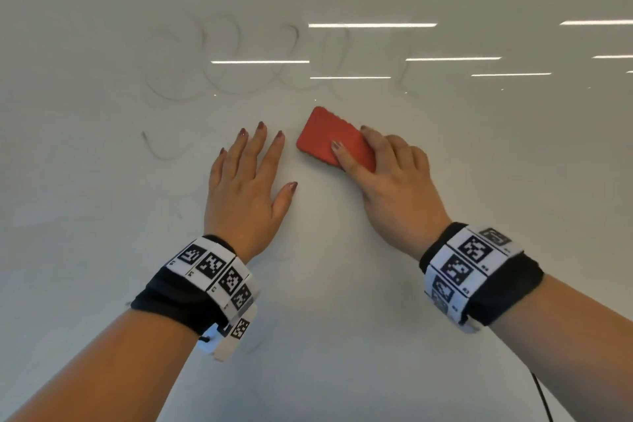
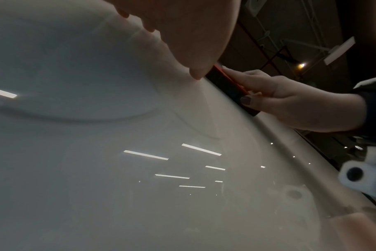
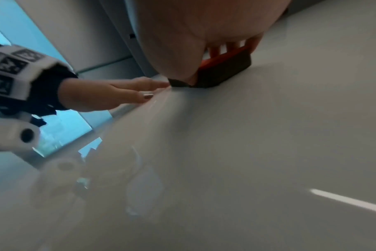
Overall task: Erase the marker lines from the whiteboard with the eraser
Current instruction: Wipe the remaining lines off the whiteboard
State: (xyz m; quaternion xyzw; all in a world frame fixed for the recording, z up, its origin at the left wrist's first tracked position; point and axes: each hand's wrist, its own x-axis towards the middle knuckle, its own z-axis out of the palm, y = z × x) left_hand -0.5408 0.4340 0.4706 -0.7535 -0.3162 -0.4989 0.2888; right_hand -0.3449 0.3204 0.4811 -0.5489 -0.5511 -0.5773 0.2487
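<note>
"How far along are you?"

"My right hand (image 1: 394, 181) grips the red eraser (image 1: 330, 137), flat on the whiteboard (image 1: 342, 284). My left hand (image 1: 246, 181) lies beside it, fingers spread, not touching it."

"What's left?"

"The patch near me looks clean. Faint loops (image 1: 212, 79) remain farther up, plus one curl (image 1: 161, 147) to the left, so I judge it partly done."

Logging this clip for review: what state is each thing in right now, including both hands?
whiteboard: faint marker loops remain across its far part.
eraser: red top up, dark pad flat on the board.
right hand: grips the eraser.
left hand: flat on the board, fingers spread, holding nothing.
</note>
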